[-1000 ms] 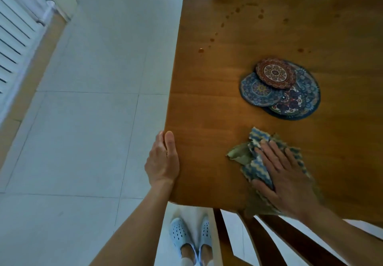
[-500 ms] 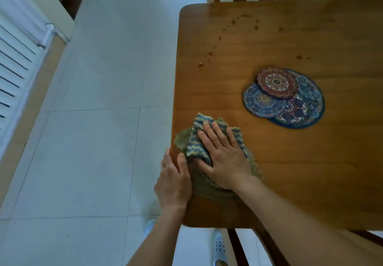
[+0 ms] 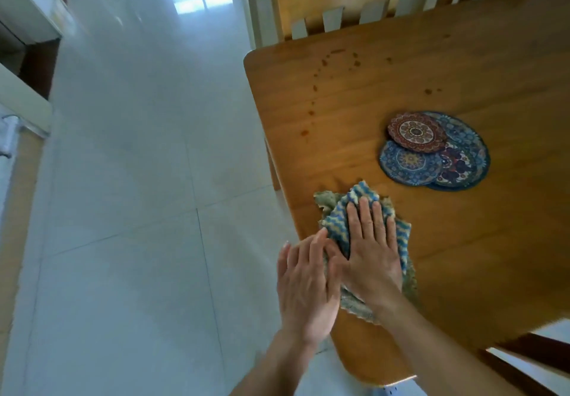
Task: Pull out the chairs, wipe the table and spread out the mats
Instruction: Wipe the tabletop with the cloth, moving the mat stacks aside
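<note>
A wooden table (image 3: 462,250) fills the right of the head view. A crumpled blue-and-cream zigzag cloth (image 3: 336,219) lies at its left edge. My right hand (image 3: 370,250) presses flat on the cloth with straight fingers. My left hand (image 3: 305,284) lies at the table's left edge, fingers straight, its fingertips touching the cloth's edge. Round patterned mats (image 3: 435,151) lie stacked and overlapping further in on the table, a small red one on top. Dark drip stains (image 3: 324,87) dot the table's far left part.
Two wooden chairs (image 3: 327,3) stand against the far side of the table. A dark chair part (image 3: 530,355) shows at the near right. Pale tiled floor (image 3: 138,210) spreads to the left, with a white cabinet (image 3: 24,3) at the far left.
My right hand slid the cloth from the table's near middle to its left edge and a little forward. My left hand stayed at the edge and now touches the cloth. The view tilted.
</note>
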{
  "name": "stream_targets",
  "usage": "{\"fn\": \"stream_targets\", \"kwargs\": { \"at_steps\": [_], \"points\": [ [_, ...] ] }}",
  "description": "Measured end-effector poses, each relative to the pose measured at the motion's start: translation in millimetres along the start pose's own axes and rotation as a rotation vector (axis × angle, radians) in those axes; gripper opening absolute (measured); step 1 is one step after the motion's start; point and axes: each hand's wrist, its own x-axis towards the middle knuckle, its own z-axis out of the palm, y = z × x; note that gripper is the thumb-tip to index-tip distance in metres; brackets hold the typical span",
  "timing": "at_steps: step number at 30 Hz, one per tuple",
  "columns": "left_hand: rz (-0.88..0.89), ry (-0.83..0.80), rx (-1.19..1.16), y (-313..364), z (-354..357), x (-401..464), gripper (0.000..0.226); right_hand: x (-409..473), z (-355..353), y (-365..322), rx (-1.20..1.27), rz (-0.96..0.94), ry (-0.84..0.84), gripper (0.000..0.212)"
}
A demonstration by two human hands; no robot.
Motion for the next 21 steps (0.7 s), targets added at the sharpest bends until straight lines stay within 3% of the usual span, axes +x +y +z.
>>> {"fn": "stream_targets", "kwargs": {
  "at_steps": [3, 6, 9, 12, 14, 17, 19, 21],
  "points": [
    [0.103, -0.111, -0.268, 6, -17, 33, 0.049, 7, 9, -23, 0.022, 0.077, 0.024, 0.078],
    [0.028, -0.185, -0.47, 16, -16, 61, 0.055, 30, 13, -38, 0.169, 0.102, 0.142, 0.065],
    [-0.198, -0.239, -0.694, 18, -12, 89, 0.058, 57, -1, -38, 0.555, 0.05, 0.065, 0.073],
    [-0.233, -0.279, -0.785, 21, -3, 110, 0.059, 77, -36, -26, 1.135, 0.126, -0.118, 0.079],
    [-0.172, -0.288, -0.63, 22, 6, 118, 0.074, 92, -55, -14, 1.344, 0.3, 0.017, 0.062],
    [0.086, -0.345, -0.064, 8, 21, 125, 0.091, 126, -71, 1, 0.909, 0.392, 0.36, 0.043],
    [0.205, -0.307, 0.246, -14, 21, 140, 0.091, 154, -73, 13, 0.698, 0.369, 0.392, 0.04],
    [0.221, -0.239, 0.401, -38, 17, 166, 0.091, 180, -66, 23, 0.523, 0.32, 0.301, 0.043]
  ]
}}
